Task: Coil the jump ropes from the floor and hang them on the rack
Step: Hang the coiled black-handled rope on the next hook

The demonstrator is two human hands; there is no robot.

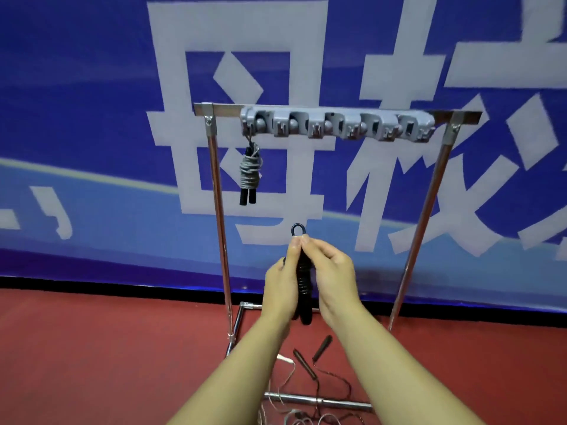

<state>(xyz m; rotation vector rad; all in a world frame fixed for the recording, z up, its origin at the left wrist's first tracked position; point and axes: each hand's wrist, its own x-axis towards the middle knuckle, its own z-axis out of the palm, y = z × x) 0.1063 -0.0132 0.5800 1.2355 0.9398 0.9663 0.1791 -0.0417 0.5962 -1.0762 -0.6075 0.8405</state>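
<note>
Reaching forward with both forearms, the left hand (280,279) and right hand (333,276) close their fingers around a black coiled jump rope (303,285), its long axis upright, loop pointing up, held below the grey hook rack (337,124).

Illumination is bright, even and diffuse, with no distinct source direction. Soft glare streaks run along the polished chrome tubular rack posts (218,210) and the glossy blue printed banner (92,87). Shadows on the red floor (92,348) are faint. Wide-angle distortion bows the straight posts outward. Overall sharpness is soft, and the near forearms blur slightly.
</note>
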